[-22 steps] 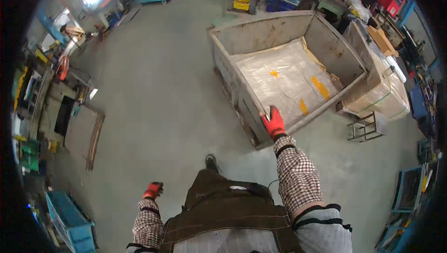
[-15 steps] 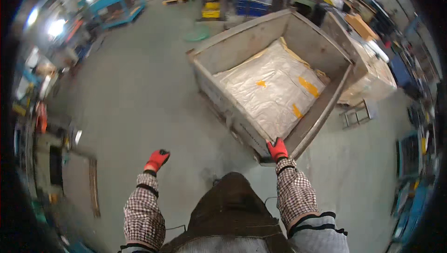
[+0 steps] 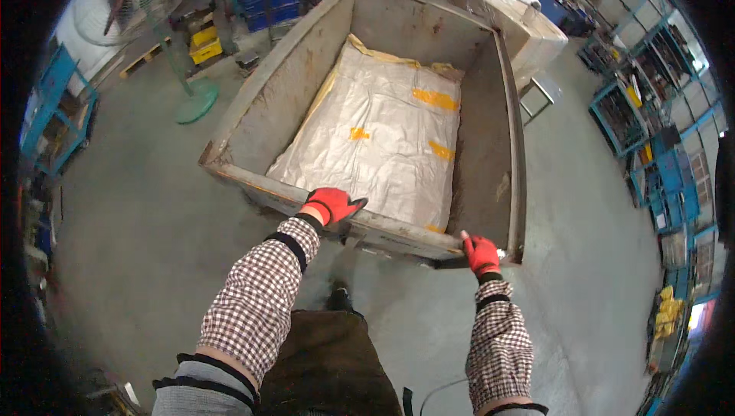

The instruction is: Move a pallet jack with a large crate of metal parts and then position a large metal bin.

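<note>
We see a moderately bright indoor scene, lit softly and evenly from sources we cannot place. The pale sheeting (image 3: 375,140) reflects most strongly, its creases showing a mild sheen, while a soft shadow darkens the floor (image 3: 138,209) beneath the near wall of the metal container (image 3: 268,71). Near the right rim we meet a small glaring patch (image 3: 697,316). Fisheye curvature bends the blue racks (image 3: 619,114), the outskirts look smeared, and black vignetting closes the corners.

Around the fan (image 3: 197,102): a yellow bin (image 3: 205,46) just right, blue crates (image 3: 285,15) farther right, a blue cart (image 3: 55,85) left, a stool (image 3: 547,89) farthest right
</note>
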